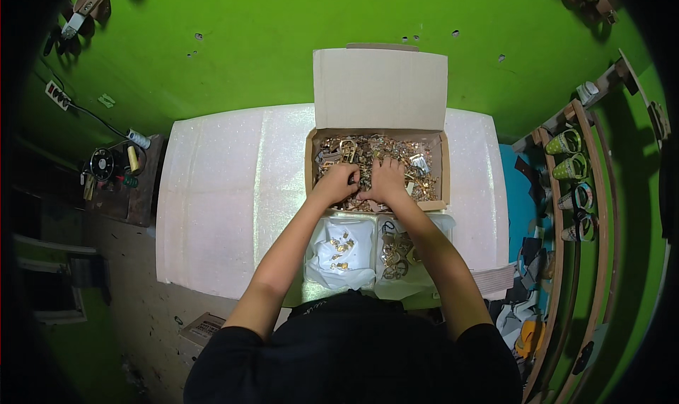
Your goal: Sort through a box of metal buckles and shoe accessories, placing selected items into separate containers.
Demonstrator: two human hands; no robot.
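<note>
An open cardboard box [309, 165], its lid [380, 87] raised at the back, is full of small mixed metal pieces [424, 179], some shaped like buckles. Both hands reach into it. My left hand [338, 185] is curled at the left front of the heap, thumb and fingers close together; what they hold is too small to make out. Beside it, my right hand [387, 180] rests on the pieces with fingers spread. Nearer me, a tray lined with white plastic [359, 235] carries several gold-coloured pieces [342, 245]. Right of it, another clear tray [430, 280] contains larger ring-like metal buckles [396, 252], partly behind my right forearm.
The box and trays stand on a pale, shiny-covered table [212, 199] against a green wall. At left, a small dark stand [138, 199] bears spools and tools. A wooden rack [601, 213] with sandals [568, 169] runs along the right, above scraps [520, 312] on the floor.
</note>
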